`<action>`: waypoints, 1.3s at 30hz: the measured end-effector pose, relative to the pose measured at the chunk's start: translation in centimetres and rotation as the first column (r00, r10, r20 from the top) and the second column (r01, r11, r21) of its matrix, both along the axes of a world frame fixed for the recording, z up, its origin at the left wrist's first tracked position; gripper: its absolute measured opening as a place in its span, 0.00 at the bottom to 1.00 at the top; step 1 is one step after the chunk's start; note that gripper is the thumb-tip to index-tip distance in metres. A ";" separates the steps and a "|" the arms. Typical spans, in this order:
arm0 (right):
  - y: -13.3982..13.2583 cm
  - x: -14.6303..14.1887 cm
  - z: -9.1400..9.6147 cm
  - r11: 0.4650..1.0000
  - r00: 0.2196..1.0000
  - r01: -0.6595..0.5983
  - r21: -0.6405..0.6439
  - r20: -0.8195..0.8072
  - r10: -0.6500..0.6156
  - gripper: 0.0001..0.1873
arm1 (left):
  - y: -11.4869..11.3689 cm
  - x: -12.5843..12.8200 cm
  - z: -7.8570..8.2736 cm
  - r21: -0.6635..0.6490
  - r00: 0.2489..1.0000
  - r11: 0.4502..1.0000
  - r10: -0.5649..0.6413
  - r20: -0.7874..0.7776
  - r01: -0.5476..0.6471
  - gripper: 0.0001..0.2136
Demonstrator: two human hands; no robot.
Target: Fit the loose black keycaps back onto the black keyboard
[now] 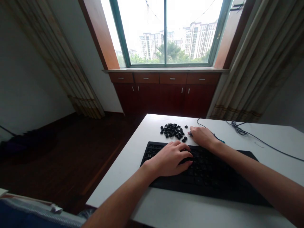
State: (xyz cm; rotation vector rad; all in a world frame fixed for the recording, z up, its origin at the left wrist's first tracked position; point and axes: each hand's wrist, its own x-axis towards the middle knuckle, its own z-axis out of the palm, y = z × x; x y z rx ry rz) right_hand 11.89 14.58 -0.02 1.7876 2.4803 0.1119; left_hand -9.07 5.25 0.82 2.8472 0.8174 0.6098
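A black keyboard lies across the white table, with some keycaps off at its left end. My left hand rests palm down on its left part, fingers slightly apart and holding nothing I can see. Just past the keyboard's far edge, my right hand is closed low over the table. A small greyish bit shows at its fingertips, too small to name. Left of those fingertips lies a loose pile of black keycaps. A thin teal-ended item pokes out beside my right wrist, its other end hidden.
A dark cable is bundled at the back right of the white table and runs off to the right. Near it lies a small bent wire. Beyond stand red-brown cabinets beneath a window, with curtains at the sides.
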 end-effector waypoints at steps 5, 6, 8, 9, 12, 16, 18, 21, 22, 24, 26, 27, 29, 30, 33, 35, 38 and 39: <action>0.3 0.5 -0.1 0.999 0.998 -0.048 -0.004 -0.051 0.048 0.20 | 0.0 0.0 0.1 -0.007 1.000 1.000 -0.008 -0.001 0.008 0.14; 0.4 0.6 -0.1 0.998 0.996 -0.059 -0.004 -0.066 0.058 0.20 | 0.0 0.0 0.1 -0.007 1.000 1.000 -0.006 0.001 0.006 0.14; 0.4 0.9 0.0 0.997 0.992 -0.079 -0.002 -0.102 0.078 0.20 | 0.0 0.0 0.0 -0.006 1.000 1.000 -0.005 0.004 0.005 0.14; 0.4 1.0 0.1 0.996 0.988 -0.089 0.002 -0.124 0.088 0.18 | 0.0 0.0 0.0 -0.007 1.000 1.000 -0.006 0.006 0.006 0.14; 0.3 1.2 0.3 0.993 0.972 -0.111 0.028 -0.207 0.115 0.16 | 0.0 0.0 0.0 -0.013 1.000 1.000 -0.008 0.015 0.009 0.14; -0.2 1.3 1.0 0.991 0.919 -0.118 0.068 -0.370 0.135 0.18 | 0.0 0.0 0.2 -0.052 0.999 0.999 0.001 0.049 0.002 0.13; -0.4 1.4 1.7 0.991 0.870 -0.107 0.076 -0.475 0.131 0.20 | 0.0 0.0 0.2 -0.094 0.994 0.995 0.028 0.109 -0.018 0.12; -1.1 1.5 3.0 0.994 0.761 -0.094 0.054 -0.640 0.107 0.24 | 0.0 0.2 0.4 -0.186 0.951 0.979 0.130 0.281 -0.079 0.12; -1.3 1.5 3.5 0.995 0.714 -0.097 0.032 -0.694 0.092 0.25 | 0.0 0.3 0.5 -0.235 0.919 0.967 0.180 0.351 -0.100 0.12; -2.0 1.4 4.3 0.993 0.627 -0.117 -0.021 -0.777 0.058 0.28 | 0.1 0.4 0.5 -0.382 0.823 0.918 0.298 0.484 -0.108 0.15; -2.7 0.9 4.9 0.981 0.494 -0.158 -0.114 -0.869 -0.022 0.29 | 0.4 0.6 0.6 -0.552 0.707 0.832 0.419 0.571 -0.047 0.20; -3.1 0.6 5.1 0.961 0.380 -0.200 -0.192 -0.919 -0.105 0.28 | 0.5 0.7 0.5 -0.621 0.653 0.784 0.468 0.596 0.005 0.22; -3.8 -0.1 5.4 0.870 0.092 -0.339 -0.359 -0.932 -0.349 0.24 | 0.8 0.9 0.5 -0.704 0.562 0.699 0.534 0.631 0.127 0.23; -4.0 -0.4 5.4 0.806 -0.040 -0.420 -0.417 -0.879 -0.475 0.23 | 0.9 1.0 0.4 -0.726 0.525 0.662 0.557 0.644 0.187 0.23; -4.6 -1.3 5.2 0.694 -0.206 -0.545 -0.470 -0.727 -0.654 0.20 | 1.1 1.2 0.3 -0.754 0.429 0.560 0.620 0.657 0.344 0.22; -4.7 -1.7 4.8 0.679 -0.226 -0.559 -0.475 -0.702 -0.676 0.19 | 1.2 1.2 0.1 -0.753 0.386 0.511 0.650 0.654 0.415 0.21; -4.7 -1.8 4.3 0.679 -0.228 -0.561 -0.474 -0.700 -0.677 0.19 | 1.3 1.1 0.0 -0.738 0.343 0.461 0.677 0.651 0.492 0.19; -4.7 -1.8 4.2 0.680 -0.229 -0.558 -0.476 -0.699 -0.677 0.19 | 1.3 1.1 0.0 -0.733 0.332 0.448 0.684 0.649 0.512 0.19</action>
